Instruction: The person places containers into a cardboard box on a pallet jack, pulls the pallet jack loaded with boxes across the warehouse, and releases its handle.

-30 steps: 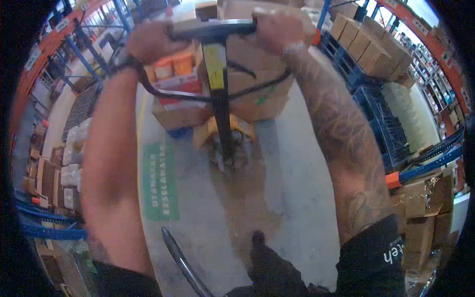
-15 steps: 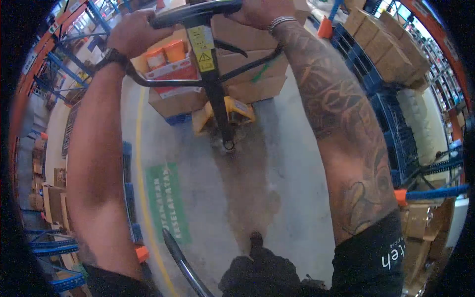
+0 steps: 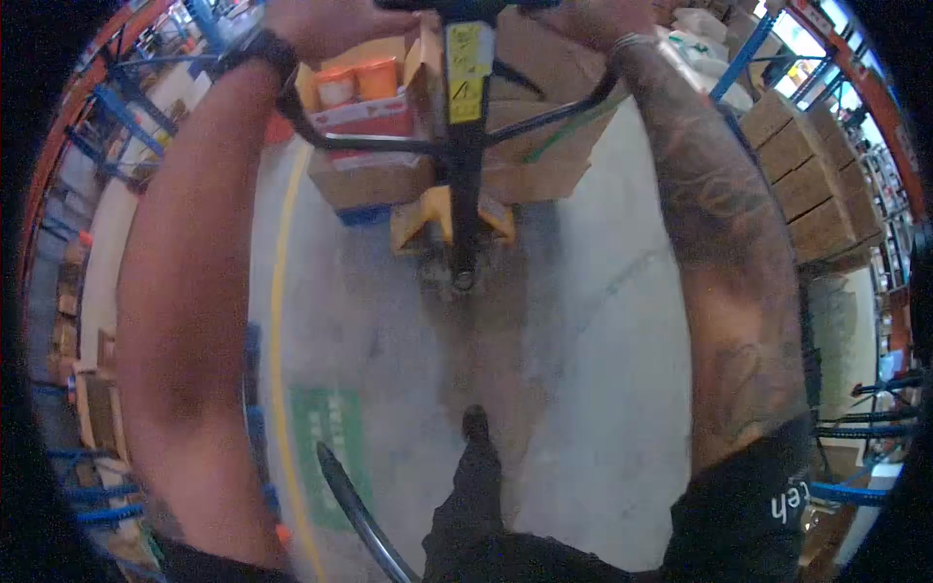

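Observation:
My left hand and my right hand are at the top of the view, wrapped round the two sides of a black pallet jack handle. The upper edge of the frame cuts off part of both hands. A yellow warning label is on the handle's shaft. Below, the jack's yellow base stands at a load of open cardboard boxes. Orange-topped containers and a red and white pack show in the left box.
A yellow line and a green floor sign mark the grey floor on the left. Racks with blue uprights flank the aisle. Stacked cartons stand to the right. A dark curved rod crosses the lower view.
The green floor sign has slid down the view, closer to me, and my leg shows further forward. The handle and both hands sit higher and further right in view.

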{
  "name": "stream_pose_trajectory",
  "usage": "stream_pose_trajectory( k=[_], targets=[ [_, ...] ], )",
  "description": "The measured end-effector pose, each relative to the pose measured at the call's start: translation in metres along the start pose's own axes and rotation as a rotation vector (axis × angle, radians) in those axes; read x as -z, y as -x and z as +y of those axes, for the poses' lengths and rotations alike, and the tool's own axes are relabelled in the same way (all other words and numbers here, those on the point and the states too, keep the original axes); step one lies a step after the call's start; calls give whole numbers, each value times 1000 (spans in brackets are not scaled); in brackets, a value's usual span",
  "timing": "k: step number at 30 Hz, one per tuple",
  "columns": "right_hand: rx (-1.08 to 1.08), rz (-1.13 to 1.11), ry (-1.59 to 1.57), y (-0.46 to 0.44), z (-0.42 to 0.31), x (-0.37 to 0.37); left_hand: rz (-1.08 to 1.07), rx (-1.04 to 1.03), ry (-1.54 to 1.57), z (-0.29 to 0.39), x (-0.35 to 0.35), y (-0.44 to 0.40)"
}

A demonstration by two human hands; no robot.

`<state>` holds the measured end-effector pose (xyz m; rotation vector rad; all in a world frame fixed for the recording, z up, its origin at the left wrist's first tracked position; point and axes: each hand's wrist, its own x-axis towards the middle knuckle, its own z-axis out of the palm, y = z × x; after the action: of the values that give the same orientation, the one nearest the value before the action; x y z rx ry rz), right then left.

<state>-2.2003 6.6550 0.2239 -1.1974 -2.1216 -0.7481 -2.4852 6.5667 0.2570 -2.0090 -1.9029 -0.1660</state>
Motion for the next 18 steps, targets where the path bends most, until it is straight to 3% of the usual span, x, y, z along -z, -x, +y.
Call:
stream_pose_trajectory(
  k=[1,3,4,6,8,9,12,13,18],
  targets=[
    [22,-78,4,-18,-4,-25,-38,-83,-18,-17,-15,-22],
    [29,-218,51,-51,1,-75,2,-147,245,-34,-31,-48],
    [123,-34,-20,-54,6,-98,67,-52,117,-41,-47,-54],
    [6,-142,-128,-73,-8,-93,44,-84,83,-41,-46,-81],
    [-17,-157,-170,-106,0,-140,-73,55,147,-59,-71,-124],
    [-30,-148,-143,-121,3,-167,29,54,147,-64,-83,-139],
    [-22,-176,-165,-166,19,-232,40,26,208,-82,-119,-209],
    [-4,-167,-149,-151,-1,-198,63,29,217,-85,-97,-167],
    [-28,-179,-190,-223,0,-286,93,-30,290,-145,-156,-270]
  ],
)
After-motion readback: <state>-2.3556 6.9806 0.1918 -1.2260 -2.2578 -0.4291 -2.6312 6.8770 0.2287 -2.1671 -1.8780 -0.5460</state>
